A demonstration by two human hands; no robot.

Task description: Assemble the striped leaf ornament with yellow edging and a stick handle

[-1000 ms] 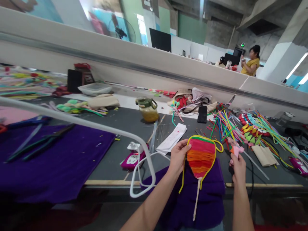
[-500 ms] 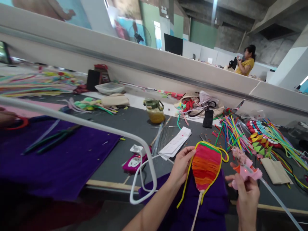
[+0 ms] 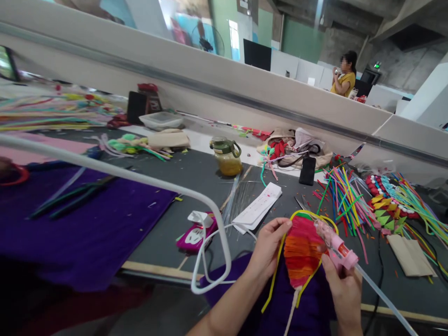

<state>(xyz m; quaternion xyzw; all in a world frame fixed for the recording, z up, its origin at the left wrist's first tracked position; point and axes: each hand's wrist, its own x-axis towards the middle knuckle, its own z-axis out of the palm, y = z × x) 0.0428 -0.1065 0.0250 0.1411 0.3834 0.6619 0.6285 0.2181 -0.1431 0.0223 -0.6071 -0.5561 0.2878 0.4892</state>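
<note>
- Grip status: your left hand (image 3: 268,247) is clamped on the left edge of the striped fabric piece (image 3: 301,249), thumb on the face and fingers behind, so the piece stays flat and turned toward you.
- Your right hand (image 3: 341,291) is closed around the pink glue gun (image 3: 334,242), with the nozzle end lying against the upper right edge of the piece; this puts the tip right on the yellow trim (image 3: 280,254) that borders the red and orange bands.
- You hold the fabric piece in the air in front of you, just above the purple cloth (image 3: 266,303) on your lap and at the near edge of the surface (image 3: 196,179). Held there, both edges are within reach of the nozzle.
- The clear glue stick (image 3: 385,298) runs back from the gun down to the lower right, clear of the work.
- A white cord (image 3: 210,252) loops from the pink charger (image 3: 196,233) on the surface near your left forearm.
- Coloured sticks (image 3: 345,196) lie fanned out just beyond the piece to the right, close to hand.
- Farther out on the surface stand a jar (image 3: 227,158), a black phone (image 3: 308,170) and a folded white paper (image 3: 259,207).
- Another person in a yellow top (image 3: 341,79) is well apart behind the partition.
</note>
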